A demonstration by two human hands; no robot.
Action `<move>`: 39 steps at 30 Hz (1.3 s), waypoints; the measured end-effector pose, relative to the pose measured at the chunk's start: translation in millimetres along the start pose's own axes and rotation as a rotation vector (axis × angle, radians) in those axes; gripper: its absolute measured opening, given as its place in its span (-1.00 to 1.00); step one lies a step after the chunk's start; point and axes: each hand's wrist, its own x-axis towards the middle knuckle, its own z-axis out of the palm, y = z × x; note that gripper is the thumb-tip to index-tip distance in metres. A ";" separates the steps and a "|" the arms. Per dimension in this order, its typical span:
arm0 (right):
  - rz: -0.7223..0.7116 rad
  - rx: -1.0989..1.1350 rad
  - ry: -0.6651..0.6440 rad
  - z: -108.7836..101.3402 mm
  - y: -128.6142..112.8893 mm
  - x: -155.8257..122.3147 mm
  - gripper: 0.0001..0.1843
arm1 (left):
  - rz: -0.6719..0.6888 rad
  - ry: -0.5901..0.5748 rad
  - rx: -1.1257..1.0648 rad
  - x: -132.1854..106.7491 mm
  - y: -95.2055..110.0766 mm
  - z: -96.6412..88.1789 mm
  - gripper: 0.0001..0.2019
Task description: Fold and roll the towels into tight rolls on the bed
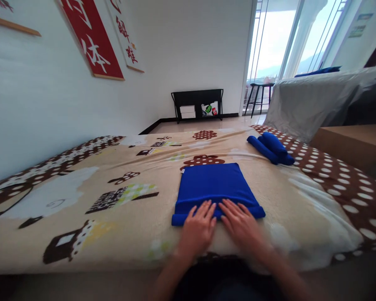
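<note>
A blue towel (213, 179) lies spread on the bed, its near edge rolled into a thin tube. My left hand (199, 225) rests flat on the rolled edge, left of its middle, with the fingers stretched out. Beside it, my right hand (240, 223) lies on the same roll, fingers extended forward over the cloth. Neither hand grasps the towel. Several rolled blue towels (271, 148) lie together farther off to the right.
A cream blanket (119, 234) with brown, dotted borders covers the bed. Beyond it are a black shelf (197, 98) against the wall and a dark stool (260, 94). A cardboard box (354, 140) and plastic-covered furniture (310, 96) stand to the right.
</note>
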 end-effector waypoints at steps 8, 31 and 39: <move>0.164 -0.188 0.100 -11.5 58.5 -25.8 -0.51 | -0.195 0.041 0.138 -34.4 -52.3 -8.6 -0.57; 0.071 -0.098 0.216 -27.3 81.0 -30.8 -0.61 | -0.112 0.281 0.170 -44.5 -60.1 -20.0 -0.65; -0.074 0.035 0.025 -29.4 98.4 -49.6 -0.65 | -0.021 0.163 0.071 -60.4 -65.2 -20.8 -0.61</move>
